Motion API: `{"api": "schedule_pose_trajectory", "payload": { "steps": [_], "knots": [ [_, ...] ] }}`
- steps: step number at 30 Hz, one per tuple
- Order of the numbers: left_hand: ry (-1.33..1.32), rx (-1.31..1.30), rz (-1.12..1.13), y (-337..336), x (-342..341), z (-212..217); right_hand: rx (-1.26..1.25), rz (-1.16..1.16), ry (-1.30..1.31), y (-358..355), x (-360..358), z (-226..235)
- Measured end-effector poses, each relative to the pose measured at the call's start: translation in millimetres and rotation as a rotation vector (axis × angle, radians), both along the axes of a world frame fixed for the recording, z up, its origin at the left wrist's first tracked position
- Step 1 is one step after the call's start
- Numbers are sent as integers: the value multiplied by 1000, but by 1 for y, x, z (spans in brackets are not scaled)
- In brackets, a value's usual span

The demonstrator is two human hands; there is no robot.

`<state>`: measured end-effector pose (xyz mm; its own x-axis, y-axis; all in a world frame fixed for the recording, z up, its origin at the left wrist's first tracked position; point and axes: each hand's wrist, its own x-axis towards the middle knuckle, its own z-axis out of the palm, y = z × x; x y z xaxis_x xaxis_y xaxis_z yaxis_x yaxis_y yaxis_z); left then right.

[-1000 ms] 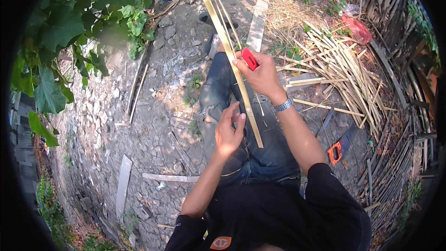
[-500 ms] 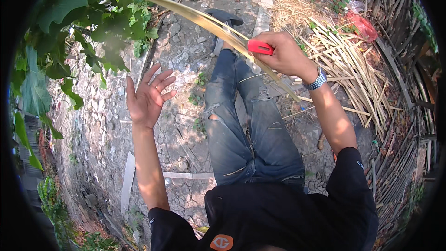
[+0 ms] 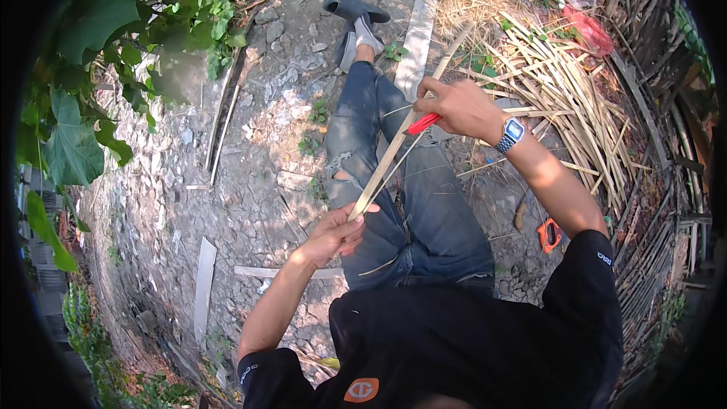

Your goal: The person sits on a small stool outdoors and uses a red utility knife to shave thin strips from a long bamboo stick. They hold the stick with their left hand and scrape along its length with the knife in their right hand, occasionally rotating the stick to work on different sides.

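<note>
A long, pale bamboo strip (image 3: 388, 157) slants across my lap, its far end past my right hand. Its near end is gripped in my left hand (image 3: 333, 233), fingers closed round it over my thigh. My right hand (image 3: 457, 108) is closed on a red utility knife (image 3: 422, 123), which lies against the strip farther up; its blade is hidden. The thumb and fingers of that hand are also at the strip. A thin sliver (image 3: 395, 169) runs beside the strip between both hands.
A large pile of split bamboo strips (image 3: 568, 106) lies at the right. Beyond it is a red plastic bag (image 3: 589, 32). An orange-handled tool (image 3: 550, 235) rests near my right elbow. Leafy branches (image 3: 91, 23) hang at the upper left, and a board (image 3: 416, 38) lies by my foot.
My left hand, open and empty before, has come right and closed on the strip's near end. The strip has swung round to slant up to the right. My right hand has tilted with the knife.
</note>
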<state>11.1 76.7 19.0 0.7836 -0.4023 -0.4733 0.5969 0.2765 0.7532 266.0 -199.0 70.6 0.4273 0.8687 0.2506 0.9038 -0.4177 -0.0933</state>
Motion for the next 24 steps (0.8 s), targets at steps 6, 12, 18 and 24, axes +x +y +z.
{"api": "schedule_pose_trajectory", "payload": {
  "steps": [6, 12, 18, 24],
  "knots": [
    [3, -132, 354, -12, -13, -29, 793, -455, -49, -5, -47, -8],
    [12, -294, 399, -25, -9, -32, 560, -350, 571, 15, -124, -78],
    [-7, -293, 333, -43, 1, -16, 505, -170, 610, 32, -131, -55],
    [3, -386, 333, -49, -2, -19, 393, -185, 581, 28, -128, -34]
  ]
}}
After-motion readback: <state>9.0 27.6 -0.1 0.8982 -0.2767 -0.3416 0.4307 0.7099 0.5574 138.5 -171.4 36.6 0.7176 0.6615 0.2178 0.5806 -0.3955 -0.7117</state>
